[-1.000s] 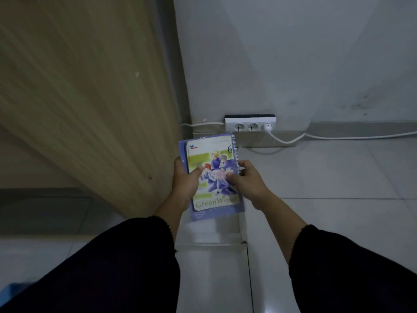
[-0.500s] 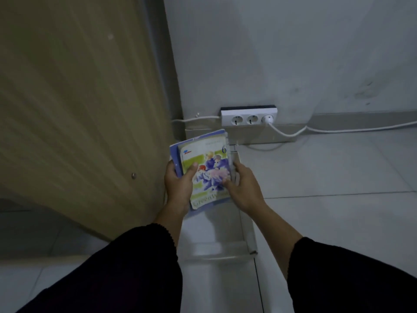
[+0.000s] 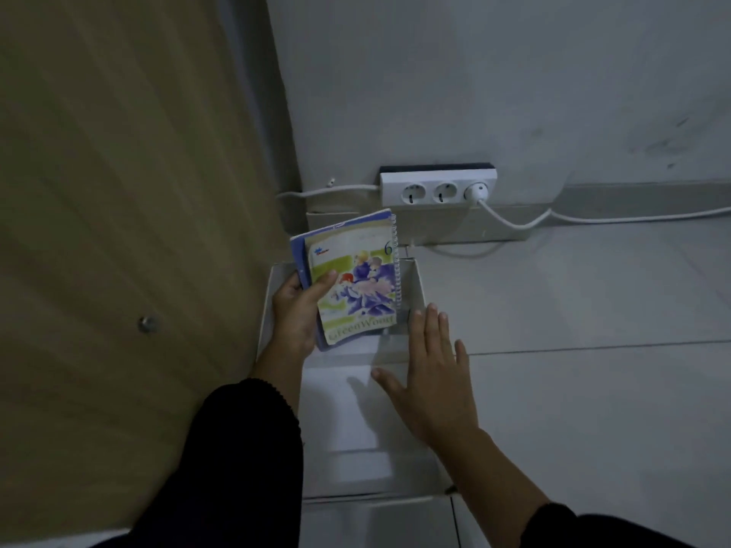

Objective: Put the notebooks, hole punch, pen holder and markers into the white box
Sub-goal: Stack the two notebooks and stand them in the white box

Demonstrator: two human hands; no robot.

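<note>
My left hand (image 3: 294, 314) grips a stack of notebooks (image 3: 354, 278) by its left edge, thumb across the top cover. The top one is spiral-bound with a cartoon cover reading "GreenWood"; a blue one lies under it. The stack hangs tilted over the open white box (image 3: 415, 282), which stands on the floor against the wooden panel. My right hand (image 3: 431, 373) hovers flat with fingers spread over the box's right side, holding nothing. The hole punch, pen holder and markers are out of sight.
A tall wooden panel (image 3: 118, 211) fills the left. A white power strip (image 3: 437, 187) sits at the wall base behind the box, with white cables (image 3: 593, 219) running right and left. Grey floor tiles (image 3: 593, 389) spread to the right.
My right hand has let go of the notebooks and drawn back with fingers spread. My left hand alone now holds the stack, lower over the box. The view has tilted down.
</note>
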